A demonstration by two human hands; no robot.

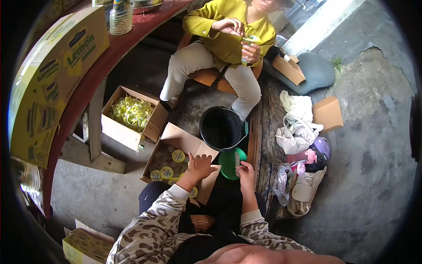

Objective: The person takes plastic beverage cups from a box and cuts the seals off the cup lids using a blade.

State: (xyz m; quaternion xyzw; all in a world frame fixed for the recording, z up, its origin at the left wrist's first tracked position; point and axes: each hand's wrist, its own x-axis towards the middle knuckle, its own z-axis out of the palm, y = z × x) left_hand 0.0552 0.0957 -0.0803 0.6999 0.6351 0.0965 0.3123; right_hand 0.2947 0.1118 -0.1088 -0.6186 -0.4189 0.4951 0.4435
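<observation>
My left hand (201, 167) is over the right side of an open cardboard box (182, 140), its fingers spread and nothing visible in it. Inside that box lie several cups with round yellow lids (166, 172). My right hand (245, 170) is closed on a thin, pale flat strip (237, 163), held upright over a green basin (227, 165). Just beyond the basin stands a black bucket (220, 127) with a handle.
Facing me, a seated person in a yellow shirt (224, 22) holds a cup (248, 46). A box of yellow-green strips (129, 115) stands left. Bags (303, 189) lie right. A red table (105, 57) curves along the left, bearing a lemon carton (57, 79).
</observation>
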